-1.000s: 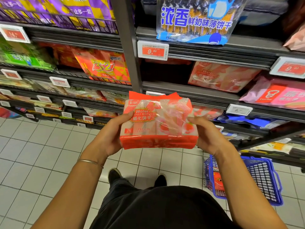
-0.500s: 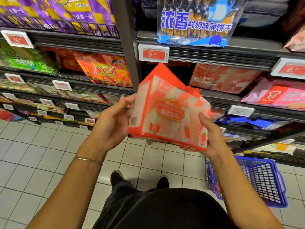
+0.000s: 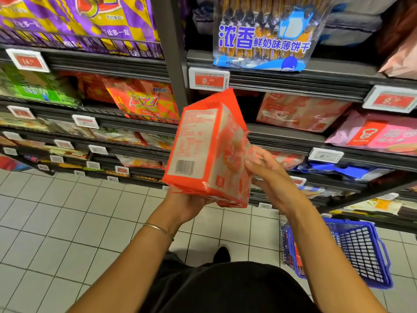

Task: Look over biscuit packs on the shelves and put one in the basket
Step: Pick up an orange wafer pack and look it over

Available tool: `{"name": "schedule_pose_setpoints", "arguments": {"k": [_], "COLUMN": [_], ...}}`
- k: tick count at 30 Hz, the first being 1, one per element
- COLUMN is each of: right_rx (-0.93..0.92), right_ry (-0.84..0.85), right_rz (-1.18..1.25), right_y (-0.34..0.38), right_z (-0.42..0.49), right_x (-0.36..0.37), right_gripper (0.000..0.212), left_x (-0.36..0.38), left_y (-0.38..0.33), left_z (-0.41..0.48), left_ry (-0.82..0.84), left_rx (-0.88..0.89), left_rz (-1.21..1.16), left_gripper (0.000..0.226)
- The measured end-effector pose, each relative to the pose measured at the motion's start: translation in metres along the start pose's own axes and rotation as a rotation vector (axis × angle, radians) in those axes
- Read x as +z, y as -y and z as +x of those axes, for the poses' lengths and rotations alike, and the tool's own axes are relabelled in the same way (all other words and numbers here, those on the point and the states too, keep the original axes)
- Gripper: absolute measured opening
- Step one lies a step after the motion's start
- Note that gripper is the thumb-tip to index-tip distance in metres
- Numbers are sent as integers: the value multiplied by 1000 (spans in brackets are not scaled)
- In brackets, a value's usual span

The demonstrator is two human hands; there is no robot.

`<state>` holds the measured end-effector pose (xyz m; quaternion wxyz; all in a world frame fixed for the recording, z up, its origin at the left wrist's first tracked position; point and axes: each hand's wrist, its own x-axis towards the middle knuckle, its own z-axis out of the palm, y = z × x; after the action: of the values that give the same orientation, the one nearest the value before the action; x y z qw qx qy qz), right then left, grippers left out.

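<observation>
Head view | left hand [image 3: 189,202] cups the orange wafer pack [image 3: 203,145] from below, fingers wrapped under its lower end | right hand [image 3: 272,177] loosely spread, fingertips pressing the pack's right face | pack stands tilted, barcode side up, before the shelves [image 3: 291,141] | blue basket [image 3: 363,251] on the floor, lower right, well apart

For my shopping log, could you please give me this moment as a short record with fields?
Held item: orange wafer pack, on end, barcode side towards the camera
Support: left hand holds it from beneath
Steadying: right hand touches its right face
Basket: blue basket on the floor at right, something red inside
Shelf: similar pack lying behind the held one
Task state: held pack not yet in the basket
</observation>
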<state>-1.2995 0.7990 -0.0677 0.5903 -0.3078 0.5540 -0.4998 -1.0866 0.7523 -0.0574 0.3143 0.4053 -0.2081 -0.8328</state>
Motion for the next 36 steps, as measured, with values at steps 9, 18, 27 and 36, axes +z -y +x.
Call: {"name": "schedule_pose_setpoints", "arguments": {"k": [9, 18, 27, 36], "right_rx": [137, 225, 67, 30], "right_ry": [136, 399, 63, 87], "right_rz": [147, 838, 551, 171], "right_y": [15, -1, 9, 1], "right_z": [-11, -24, -13, -11], "right_x": [8, -3, -14, -8], "right_gripper": [56, 75, 59, 67], "left_x": [7, -16, -25, -23], "left_y": [2, -26, -30, -42], "left_z": [-2, -2, -10, -17], "left_ry": [-212, -192, -80, -105], "left_rx": [174, 250, 246, 366], "left_rz": [417, 305, 136, 349], "left_gripper": [46, 52, 45, 63]}}
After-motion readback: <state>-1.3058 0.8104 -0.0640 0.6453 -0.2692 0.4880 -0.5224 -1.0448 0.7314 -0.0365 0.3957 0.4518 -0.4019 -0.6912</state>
